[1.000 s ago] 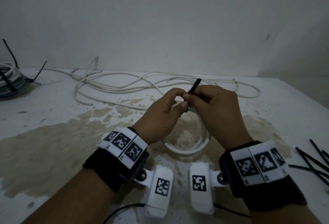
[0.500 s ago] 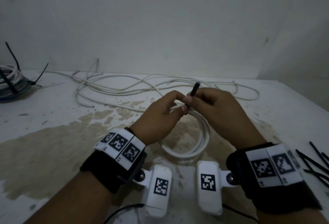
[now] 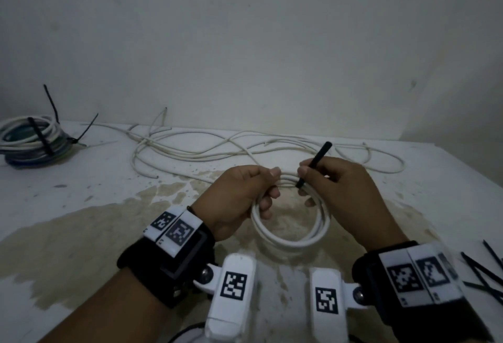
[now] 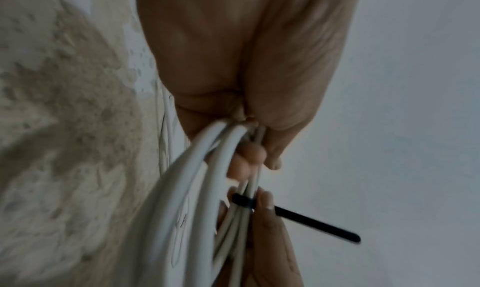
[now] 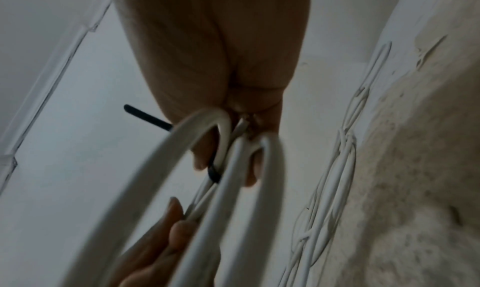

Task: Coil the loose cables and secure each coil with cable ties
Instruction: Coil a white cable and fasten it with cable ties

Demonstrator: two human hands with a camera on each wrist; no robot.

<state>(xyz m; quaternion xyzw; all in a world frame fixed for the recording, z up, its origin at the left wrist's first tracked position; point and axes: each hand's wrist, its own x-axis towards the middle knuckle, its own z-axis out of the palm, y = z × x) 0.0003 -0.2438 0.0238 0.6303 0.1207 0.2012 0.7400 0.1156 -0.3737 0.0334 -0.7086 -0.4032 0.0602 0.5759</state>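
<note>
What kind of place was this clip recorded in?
Probably a bare utility or storage room: a stained white table against a plain scuffed wall, with loose cable and a tied coil.

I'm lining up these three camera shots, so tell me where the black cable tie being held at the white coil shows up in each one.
Head: the black cable tie sits right of centre, pinched by the right hand, slanting up and right.
Left wrist: the tie is lower right, its tail pointing right.
Right wrist: the tie pokes out left of centre, from behind the hand.
Shared landmark: the white cable coil, gripped by the left hand.
</note>
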